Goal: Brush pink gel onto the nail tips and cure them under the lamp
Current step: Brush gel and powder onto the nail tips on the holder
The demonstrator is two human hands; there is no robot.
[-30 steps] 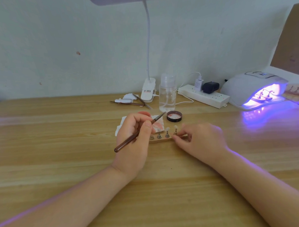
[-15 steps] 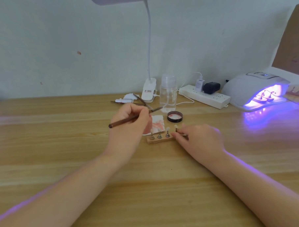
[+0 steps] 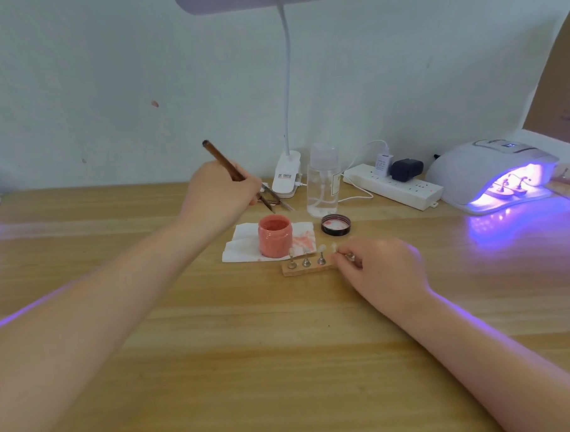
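Left hand [image 3: 219, 199] grips the brush [image 3: 234, 174], bristles angled down toward the open pink gel jar [image 3: 274, 236] just below-right; right hand [image 3: 376, 270] pinches the nail-tip stand [image 3: 307, 267].

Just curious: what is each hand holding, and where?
Left hand grips the brush mid-handle. Right hand pinches a nail-tip stand on the wooden block.

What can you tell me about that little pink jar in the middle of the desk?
The pink jar is a small, squat, round pot, open, with no lid on it. It looks like clear glass or plastic filled nearly to the brim with coral-pink gel. It stands upright on a white paper towel smeared with pink. A black lid lies apart to its right, inside up. The brush tip points down just above its rim; contact is unclear.
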